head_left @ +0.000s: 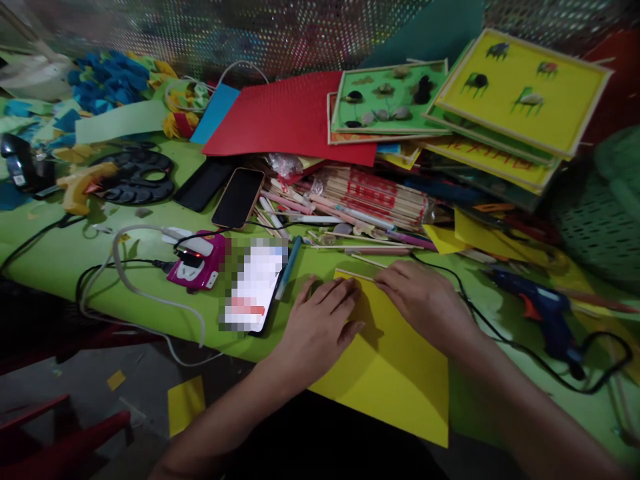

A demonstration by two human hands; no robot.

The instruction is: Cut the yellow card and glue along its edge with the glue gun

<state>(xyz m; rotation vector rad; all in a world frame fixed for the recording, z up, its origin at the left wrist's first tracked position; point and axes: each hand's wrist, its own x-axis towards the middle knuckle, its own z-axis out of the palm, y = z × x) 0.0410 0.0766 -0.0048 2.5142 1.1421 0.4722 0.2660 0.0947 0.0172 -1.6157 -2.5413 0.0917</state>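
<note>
My left hand [323, 320] lies flat on the near-left part of a yellow paper sheet [395, 373], fingers stretched out. My right hand [425, 300] rests on the sheet's far edge, fingers extended towards a thin wooden stick [353, 275] that lies along that edge. The sheet hangs partly over the front edge of the green table [60, 257]. Neither hand grips anything that I can see.
A lit phone [255, 287] lies left of my left hand, with a pink power strip [197, 263] and cables beside it. A blue glue gun [543, 313] lies at right. Bundled sticks [370, 193], two dark phones [237, 197], red card [290, 117] and framed pictures [520, 87] fill the back.
</note>
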